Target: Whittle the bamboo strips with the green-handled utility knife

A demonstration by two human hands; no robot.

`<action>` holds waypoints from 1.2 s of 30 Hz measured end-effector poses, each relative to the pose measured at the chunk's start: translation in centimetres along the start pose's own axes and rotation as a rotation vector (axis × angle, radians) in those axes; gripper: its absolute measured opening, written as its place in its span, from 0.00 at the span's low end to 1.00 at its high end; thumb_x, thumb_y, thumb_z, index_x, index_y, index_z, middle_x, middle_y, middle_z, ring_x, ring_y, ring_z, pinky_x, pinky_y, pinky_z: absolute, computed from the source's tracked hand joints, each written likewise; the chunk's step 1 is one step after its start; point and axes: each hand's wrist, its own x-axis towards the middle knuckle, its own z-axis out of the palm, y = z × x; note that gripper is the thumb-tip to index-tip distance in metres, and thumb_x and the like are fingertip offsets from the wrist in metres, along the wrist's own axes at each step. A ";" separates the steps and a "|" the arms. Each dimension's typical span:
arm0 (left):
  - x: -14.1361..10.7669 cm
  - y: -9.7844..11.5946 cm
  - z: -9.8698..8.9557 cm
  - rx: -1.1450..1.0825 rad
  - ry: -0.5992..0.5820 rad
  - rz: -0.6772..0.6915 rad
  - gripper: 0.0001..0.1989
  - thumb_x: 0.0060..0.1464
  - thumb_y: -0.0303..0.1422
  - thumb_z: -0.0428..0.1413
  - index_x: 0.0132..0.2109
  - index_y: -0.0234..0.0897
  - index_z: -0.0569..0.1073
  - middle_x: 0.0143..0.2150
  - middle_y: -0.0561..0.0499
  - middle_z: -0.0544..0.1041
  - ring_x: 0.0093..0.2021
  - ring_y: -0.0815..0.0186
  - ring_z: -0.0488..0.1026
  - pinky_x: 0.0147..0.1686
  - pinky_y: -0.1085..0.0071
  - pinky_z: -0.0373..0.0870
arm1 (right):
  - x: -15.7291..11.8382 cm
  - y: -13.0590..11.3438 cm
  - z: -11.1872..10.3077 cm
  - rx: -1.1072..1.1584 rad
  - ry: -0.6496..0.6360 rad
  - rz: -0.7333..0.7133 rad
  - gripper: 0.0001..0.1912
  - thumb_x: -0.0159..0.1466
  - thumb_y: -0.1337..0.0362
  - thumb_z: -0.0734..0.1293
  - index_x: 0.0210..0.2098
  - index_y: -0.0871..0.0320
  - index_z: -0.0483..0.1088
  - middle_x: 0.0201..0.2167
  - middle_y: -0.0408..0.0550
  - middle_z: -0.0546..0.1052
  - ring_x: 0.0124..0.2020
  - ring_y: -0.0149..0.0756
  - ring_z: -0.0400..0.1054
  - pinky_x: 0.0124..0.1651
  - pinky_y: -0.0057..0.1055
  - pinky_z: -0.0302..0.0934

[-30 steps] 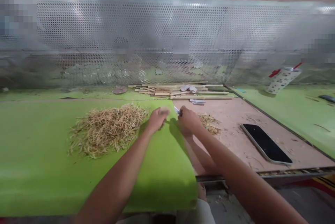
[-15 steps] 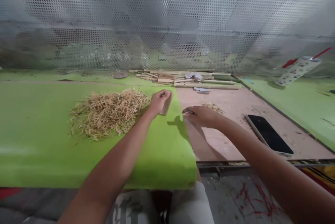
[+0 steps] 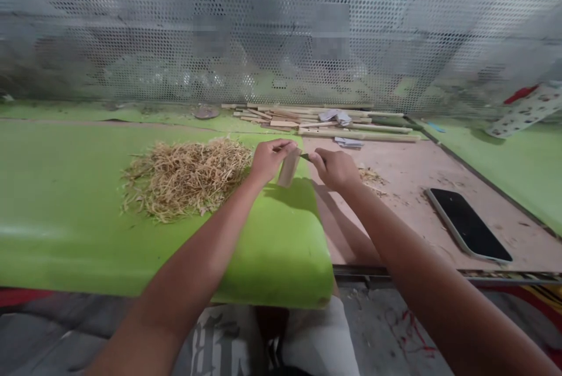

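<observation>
In the head view my left hand (image 3: 267, 160) pinches the top of a small flat wooden block (image 3: 288, 171), which is held tilted just above the green mat (image 3: 281, 235). My right hand (image 3: 337, 168) is closed around a thin dark pointed tool (image 3: 304, 156); most of it is hidden in the fingers. The tool's tip is at the block's upper right edge, and I cannot tell whether it touches. Left of my left hand lies a heap of thin straw-coloured strips (image 3: 188, 177).
Wooden sticks (image 3: 360, 130) and folded paper (image 3: 349, 142) lie along the back, before a perforated metal screen (image 3: 281, 30). A phone (image 3: 468, 224) rests on the pale board (image 3: 395, 247) at right. Shavings (image 3: 371, 177) lie beyond my right hand. A patterned cup (image 3: 524, 112) stands far right.
My right hand has moved up and left, bringing the tool's tip to the block. My left hand has lifted slightly and shifted right with the block. The view has shifted slightly.
</observation>
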 end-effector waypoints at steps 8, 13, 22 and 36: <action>0.0 -0.3 0.2 -0.021 -0.030 -0.011 0.13 0.52 0.39 0.57 0.39 0.36 0.80 0.43 0.46 0.80 0.44 0.63 0.76 0.47 0.66 0.69 | 0.7 -0.4 0.8 -0.072 -0.033 -0.031 0.35 0.69 0.47 0.42 0.36 0.59 0.74 0.28 0.56 0.77 0.28 0.41 0.68 0.27 0.32 0.42; 0.2 -0.1 0.2 -0.015 -0.073 -0.034 0.12 0.51 0.37 0.58 0.39 0.36 0.80 0.42 0.48 0.81 0.45 0.63 0.75 0.48 0.68 0.68 | 0.3 -0.2 0.4 -0.092 -0.077 -0.027 0.35 0.69 0.46 0.44 0.38 0.59 0.75 0.30 0.56 0.78 0.30 0.41 0.69 0.28 0.31 0.42; 0.0 0.3 0.2 -0.066 -0.107 -0.055 0.13 0.51 0.39 0.58 0.39 0.36 0.80 0.42 0.46 0.81 0.46 0.62 0.75 0.49 0.66 0.67 | -0.4 -1.2 0.7 -0.197 -0.220 -0.086 0.34 0.69 0.45 0.46 0.39 0.59 0.75 0.31 0.57 0.78 0.31 0.42 0.71 0.30 0.31 0.49; 0.3 -0.6 -0.2 -0.121 -0.092 -0.099 0.15 0.51 0.40 0.58 0.41 0.35 0.80 0.44 0.46 0.80 0.48 0.60 0.74 0.51 0.65 0.66 | -0.8 -1.3 0.0 -0.223 -0.438 -0.359 0.21 0.69 0.53 0.49 0.45 0.58 0.67 0.28 0.52 0.77 0.27 0.40 0.69 0.29 0.31 0.48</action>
